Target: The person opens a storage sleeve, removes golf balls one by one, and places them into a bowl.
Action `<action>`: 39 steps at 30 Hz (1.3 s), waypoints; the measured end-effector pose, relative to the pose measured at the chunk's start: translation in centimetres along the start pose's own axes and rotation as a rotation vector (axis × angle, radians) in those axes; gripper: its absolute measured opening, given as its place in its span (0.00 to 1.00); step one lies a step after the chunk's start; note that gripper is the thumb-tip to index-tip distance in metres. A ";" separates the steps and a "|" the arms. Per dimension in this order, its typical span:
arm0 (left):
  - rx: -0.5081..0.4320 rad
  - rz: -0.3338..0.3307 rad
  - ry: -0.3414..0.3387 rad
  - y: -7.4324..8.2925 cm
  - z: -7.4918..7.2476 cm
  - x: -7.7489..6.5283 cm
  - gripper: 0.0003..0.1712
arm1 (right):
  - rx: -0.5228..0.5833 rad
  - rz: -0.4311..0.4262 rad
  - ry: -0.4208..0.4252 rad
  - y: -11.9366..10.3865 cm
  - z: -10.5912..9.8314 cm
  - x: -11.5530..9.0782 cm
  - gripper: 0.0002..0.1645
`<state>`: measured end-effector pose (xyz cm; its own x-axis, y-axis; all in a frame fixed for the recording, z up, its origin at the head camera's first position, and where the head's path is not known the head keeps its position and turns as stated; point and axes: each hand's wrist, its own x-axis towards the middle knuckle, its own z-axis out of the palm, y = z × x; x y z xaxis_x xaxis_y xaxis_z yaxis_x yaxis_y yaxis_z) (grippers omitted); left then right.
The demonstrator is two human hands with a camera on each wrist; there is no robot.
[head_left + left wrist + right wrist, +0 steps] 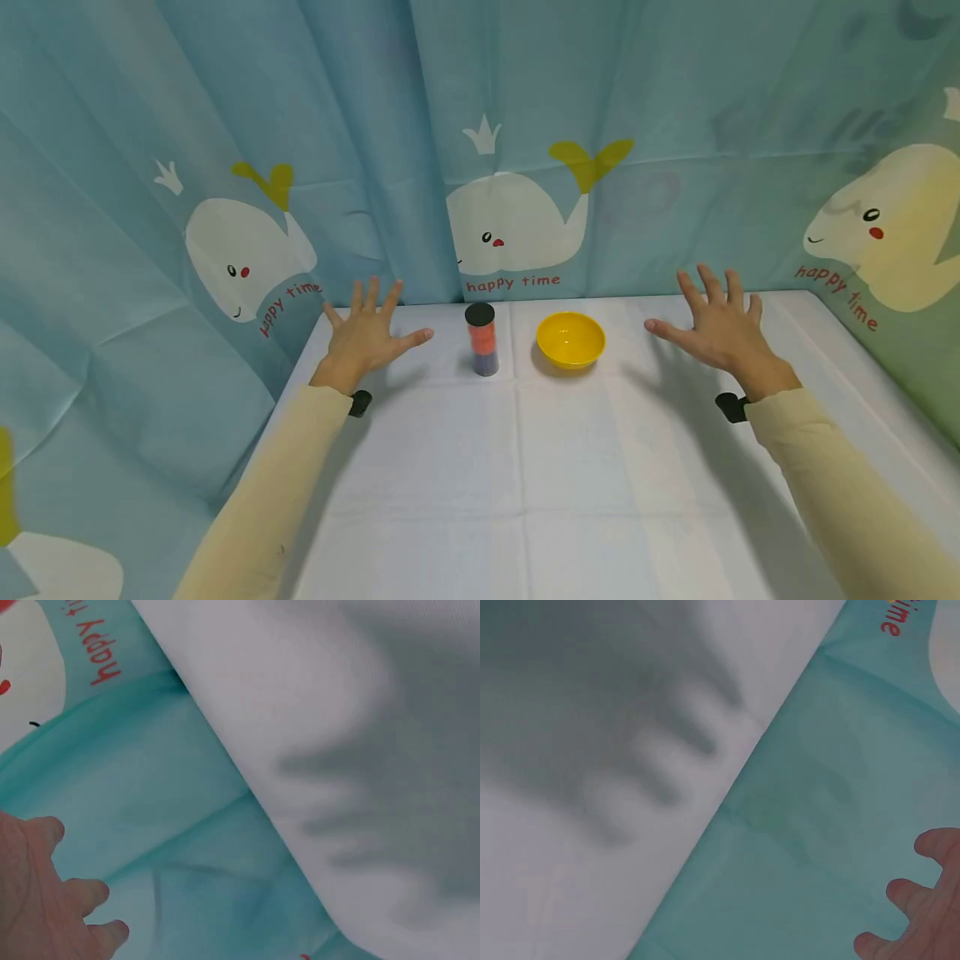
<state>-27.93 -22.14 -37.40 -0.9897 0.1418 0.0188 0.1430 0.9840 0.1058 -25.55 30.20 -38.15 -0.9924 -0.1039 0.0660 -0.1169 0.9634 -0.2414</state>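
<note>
curtain [675, 225]: red "happy time" lettering [513, 283] | left hand [360, 340], right hand [723, 333]: fingers [372, 297] spread wide | capped cylinder [483, 338], yellow bowl [570, 342] between

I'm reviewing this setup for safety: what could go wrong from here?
The slim, black-topped cylinder stands upright, so a brush from the left hand might topple it. The yellow bowl sits near the back of the table; a push from the right hand could shove it into the curtain.

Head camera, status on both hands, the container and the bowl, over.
Left hand, right hand: fingers spread, holding nothing. Black-topped container upright, left of yellow bowl. No obstacle visible between hands and either.
</note>
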 end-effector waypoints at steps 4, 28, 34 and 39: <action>-0.011 0.007 0.016 0.6 0.5 -0.4 0.65 | 0.042 0.002 0.024 -0.4 0.4 -0.3 0.65; -0.977 -0.028 0.409 3.9 4.7 -0.4 0.16 | 0.907 0.069 0.182 -2.8 2.8 -0.7 0.42; -1.052 -0.031 0.418 4.8 5.5 0.2 0.14 | 1.011 -0.020 0.216 -3.7 3.4 -0.3 0.37; -1.047 -0.006 0.337 4.9 5.8 0.5 0.16 | 1.025 -0.079 0.222 -4.7 3.6 0.0 0.35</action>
<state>-27.70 -16.59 -42.60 -0.9616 -0.0560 0.2687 0.2277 0.3842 0.8947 -25.11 24.74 -40.54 -0.9633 -0.0099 0.2681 -0.2604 0.2745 -0.9256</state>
